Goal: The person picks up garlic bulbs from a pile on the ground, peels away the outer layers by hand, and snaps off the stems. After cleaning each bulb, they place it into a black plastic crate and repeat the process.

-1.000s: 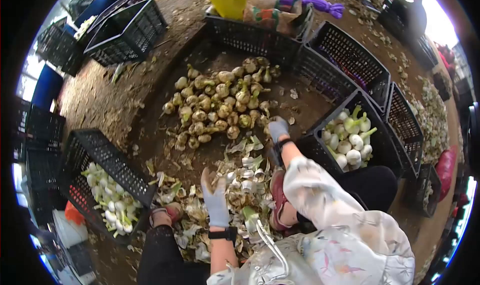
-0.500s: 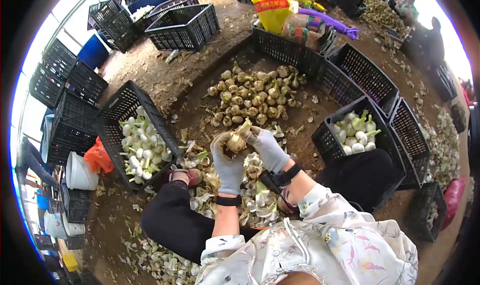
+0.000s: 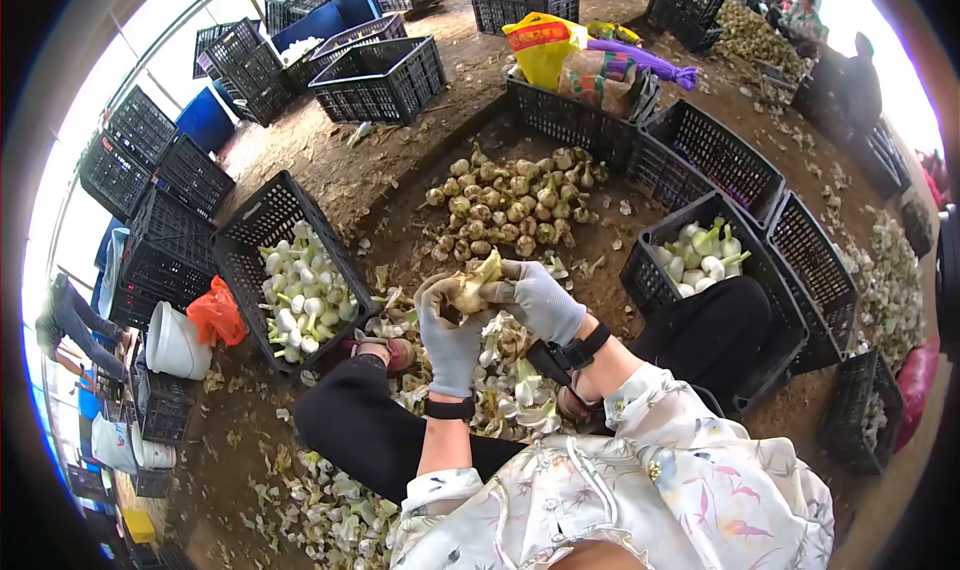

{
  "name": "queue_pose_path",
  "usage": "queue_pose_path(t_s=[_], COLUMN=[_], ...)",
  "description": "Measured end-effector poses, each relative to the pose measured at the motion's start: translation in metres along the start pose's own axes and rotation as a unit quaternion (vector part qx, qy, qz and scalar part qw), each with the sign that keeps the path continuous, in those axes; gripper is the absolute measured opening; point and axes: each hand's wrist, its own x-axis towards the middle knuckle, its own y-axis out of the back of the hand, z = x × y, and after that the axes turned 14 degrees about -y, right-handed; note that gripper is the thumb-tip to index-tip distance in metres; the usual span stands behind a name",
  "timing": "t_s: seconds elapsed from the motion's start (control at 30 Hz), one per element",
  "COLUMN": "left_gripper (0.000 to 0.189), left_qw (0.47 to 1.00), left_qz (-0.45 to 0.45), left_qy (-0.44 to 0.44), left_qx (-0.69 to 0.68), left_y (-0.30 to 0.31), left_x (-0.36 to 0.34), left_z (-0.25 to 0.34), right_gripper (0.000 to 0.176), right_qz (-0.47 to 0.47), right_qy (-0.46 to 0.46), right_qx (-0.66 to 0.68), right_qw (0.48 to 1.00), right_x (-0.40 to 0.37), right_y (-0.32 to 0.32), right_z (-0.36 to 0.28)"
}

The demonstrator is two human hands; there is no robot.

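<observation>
Grey knit gloves cover both of my hands, and they meet around one dirty bulb held above my knees; the left hand cups it from below with fingers curled shut, and the right hand closes over its top and side. I'd judge this is stripping the outer skin: grip low with the left, peel away from the body with the right, and let scraps drop onto the heap of peelings underneath. The pile of unpeeled bulbs lies on the ground just ahead. The black crate on my left is partly filled with clean white bulbs; the crate by my right knee holds fewer, some with green stalks; the next crate back looks empty, though the lens warps it.
</observation>
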Motion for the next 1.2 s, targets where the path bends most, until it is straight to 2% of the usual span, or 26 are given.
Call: queue_pose_path(t_s=[0.07, 0.1, 0.13, 0.17, 0.2, 0.23, 0.3, 0.33, 0.37, 0.4, 0.47, 0.5, 0.57, 0.63, 0.7, 0.73, 0.77, 0.83, 0.87, 0.9, 0.97, 1.0, 1.03, 1.1, 1.17, 1.2], left_gripper=[0.061, 0.057, 0.053, 0.053, 0.050, 0.046, 0.047, 0.049, 0.051, 0.050, 0.050, 0.050, 0.053, 0.058, 0.058, 0.057, 0.055, 0.056, 0.057, 0.057, 0.064, 0.071, 0.077, 0.080, 0.086, 0.087], left_qw=[0.998, 0.980, 0.945, 0.945, 0.911, 0.869, 0.863, 0.884, 0.902, 0.951, 0.931, 0.907, 0.915, 0.882, 0.942, 0.943, 0.945, 0.934, 0.920, 0.920, 0.924, 0.920, 0.932, 0.890, 0.882, 0.915], left_qz=[0.005, 0.024, 0.042, 0.041, 0.059, 0.080, 0.066, 0.059, 0.052, 0.022, 0.018, 0.015, 0.008, -0.013, -0.005, 0.009, 0.022, 0.002, -0.017, -0.013, -0.119, -0.145, -0.135, -0.131, -0.107, -0.125], left_qy=[0.039, 0.096, 0.153, 0.154, 0.190, 0.224, 0.255, 0.244, 0.232, 0.158, 0.187, 0.213, 0.210, 0.257, 0.171, 0.177, 0.184, 0.201, 0.219, 0.219, 0.196, 0.218, 0.195, 0.253, 0.249, 0.209], left_qx=[-0.050, -0.170, -0.286, -0.286, -0.362, -0.435, -0.430, -0.395, -0.360, -0.264, -0.314, -0.363, -0.345, -0.394, -0.289, -0.281, -0.271, -0.296, -0.324, -0.325, -0.306, -0.290, -0.273, -0.355, -0.385, -0.323], left_y=[0.001, 0.002, 0.004, 0.006, 0.009, 0.012, 0.011, 0.008, 0.004, 0.001, 0.011, 0.017, 0.024, 0.030, 0.016, 0.013, 0.012, 0.018, 0.021, 0.024, 0.033, 0.033, 0.030, 0.044, 0.056, 0.058], left_x=[-0.003, -0.003, -0.003, -0.001, 0.003, 0.003, 0.003, 0.002, 0.001, 0.000, 0.000, 0.002, 0.009, 0.014, 0.012, 0.006, 0.000, 0.004, 0.005, 0.009, 0.016, 0.016, 0.013, 0.006, 0.001, 0.002], left_z=[0.003, 0.010, 0.015, 0.021, 0.027, 0.029, 0.025, 0.021, 0.017, 0.017, 0.014, 0.014, 0.016, 0.022, 0.029, 0.022, 0.015, 0.014, 0.014, 0.018, 0.029, 0.035, 0.028, 0.034, 0.033, 0.030], right_gripper=[0.018, 0.018, 0.019, 0.021, 0.023, 0.023, 0.019, 0.019, 0.019, 0.019, 0.019, 0.019, 0.019, 0.019, 0.020, 0.020, 0.020, 0.016, 0.014, 0.014, 0.013, 0.012, 0.012, 0.015, 0.022, 0.028], right_qz=[0.013, 0.014, 0.036, 0.057, 0.052, 0.051, 0.122, 0.127, 0.128, 0.138, 0.112, 0.112, 0.075, 0.071, 0.147, 0.168, 0.166, 0.090, 0.072, 0.072, 0.097, 0.114, 0.181, 0.270, 0.292, 0.313], right_qy=[0.002, 0.002, 0.091, 0.177, 0.219, 0.217, 0.210, 0.159, 0.158, 0.141, 0.117, 0.116, 0.091, 0.079, 0.163, 0.225, 0.220, 0.074, 0.044, 0.042, 0.072, 0.079, 0.079, 0.123, 0.064, 0.024], right_qx=[-0.063, -0.063, -0.216, -0.362, -0.442, -0.441, -0.486, -0.439, -0.438, -0.363, -0.213, -0.212, -0.198, -0.195, -0.315, -0.394, -0.392, -0.175, -0.088, -0.092, 0.096, 0.093, 0.113, 0.111, -0.049, -0.360], right_qw=[0.998, 0.998, 0.971, 0.913, 0.869, 0.869, 0.839, 0.875, 0.875, 0.911, 0.963, 0.964, 0.973, 0.975, 0.923, 0.875, 0.877, 0.978, 0.992, 0.992, 0.988, 0.986, 0.974, 0.948, 0.953, 0.878], right_x=[0.004, 0.003, 0.001, -0.001, -0.001, -0.004, -0.009, -0.009, -0.007, -0.004, 0.000, -0.002, -0.006, -0.006, -0.004, -0.005, -0.007, -0.004, -0.001, 0.002, 0.011, 0.023, 0.032, 0.046, 0.055, 0.062], right_y=[0.011, 0.012, 0.013, 0.014, 0.016, 0.015, 0.009, 0.007, 0.006, 0.006, 0.012, 0.013, 0.015, 0.011, 0.001, -0.005, -0.006, -0.005, 0.002, 0.006, 0.016, 0.031, 0.028, 0.067, 0.124, 0.133], right_z=[0.001, -0.002, -0.004, -0.007, -0.013, -0.013, -0.015, -0.013, -0.008, 0.001, 0.007, 0.005, -0.001, 0.003, 0.009, 0.011, 0.012, 0.005, 0.007, 0.007, 0.006, 0.014, 0.016, 0.017, 0.017, 0.018])
